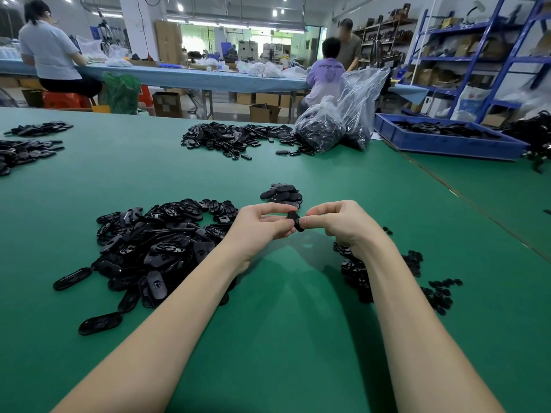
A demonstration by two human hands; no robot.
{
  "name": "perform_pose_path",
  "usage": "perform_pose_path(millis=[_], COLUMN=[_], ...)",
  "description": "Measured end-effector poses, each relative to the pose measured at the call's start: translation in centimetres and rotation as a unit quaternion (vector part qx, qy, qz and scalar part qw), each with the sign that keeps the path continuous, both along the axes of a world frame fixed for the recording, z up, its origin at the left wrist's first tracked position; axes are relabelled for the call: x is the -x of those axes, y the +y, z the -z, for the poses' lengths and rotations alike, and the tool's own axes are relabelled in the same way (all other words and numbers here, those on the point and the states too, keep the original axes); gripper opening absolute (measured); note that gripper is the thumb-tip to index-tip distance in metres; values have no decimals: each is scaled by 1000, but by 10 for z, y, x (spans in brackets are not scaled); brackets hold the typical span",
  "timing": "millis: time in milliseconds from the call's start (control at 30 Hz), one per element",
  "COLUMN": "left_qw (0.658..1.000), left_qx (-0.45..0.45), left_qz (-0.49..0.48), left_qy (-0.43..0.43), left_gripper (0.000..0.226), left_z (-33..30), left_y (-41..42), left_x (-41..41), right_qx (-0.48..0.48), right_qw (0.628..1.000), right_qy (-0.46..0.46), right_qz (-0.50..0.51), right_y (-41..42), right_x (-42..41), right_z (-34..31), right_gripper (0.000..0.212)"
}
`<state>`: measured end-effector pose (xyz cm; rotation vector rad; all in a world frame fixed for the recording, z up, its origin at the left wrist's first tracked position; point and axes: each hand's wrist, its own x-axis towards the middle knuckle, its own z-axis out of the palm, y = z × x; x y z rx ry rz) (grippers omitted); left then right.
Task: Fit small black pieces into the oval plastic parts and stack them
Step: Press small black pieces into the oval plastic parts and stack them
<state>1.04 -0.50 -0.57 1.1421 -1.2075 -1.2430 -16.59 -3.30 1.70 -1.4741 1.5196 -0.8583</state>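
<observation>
One oval plastic part (295, 221) is up in the air, just above the green surface (283, 338), in the middle of the picture. Both hands hold it. The left hand (262, 223) pinches its left side with thumb and fingers curled in. The right hand (337, 222) pinches its right side the same way. The fingertips (304, 222) of the right hand press on the part. A small black piece may be under those fingertips, but it is too small and dark to tell.

I think this is the fitting step: a small piece is being pushed into the oval part. It does not look done yet, because both hands hold on tight.

Just behind the hands sits a little stack of oval parts (281, 193). That looks like the place for finished ones. To the left lies a big pile of loose oval parts (158, 248). Under and beside the right arm lies a pile of small black pieces (387, 275).

The next move likely needs a firm push until the piece sits flat. Then one hand must let go, and the other must lay the part neatly on the stack.

Farther off are another heap of parts (238, 140), plastic bags (343, 120) and a blue bin (447, 141).
</observation>
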Motion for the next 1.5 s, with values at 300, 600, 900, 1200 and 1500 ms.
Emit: perform_pose_path(millis=[300,600,900,1200,1500], left_qw=[999,986,994,997,998], left_qx=[-25,-102,-75,-64,-59], left_qz=[-1,12,-6,-3,-5], left_qy=[44,133,75,51,31], left_gripper=[23,15,13,13,13], left_z=[-5,0,0,5,7], left_y=[-1,-1,0,1,0], left_x=[-1,-1,-1,-1,-1], right_qx=[15,-17,27,55,60], right_qw=[999,998,998,997,996], right_qy=[32,-35,8,36,19], right_qz=[7,-47,-58,-47,-56], right_y=[5,8,2,-3,-5], right_x=[3,-3,-3,-6,-4], right_z=[-2,12,10,18,25], right_gripper=[29,17,11,11,12])
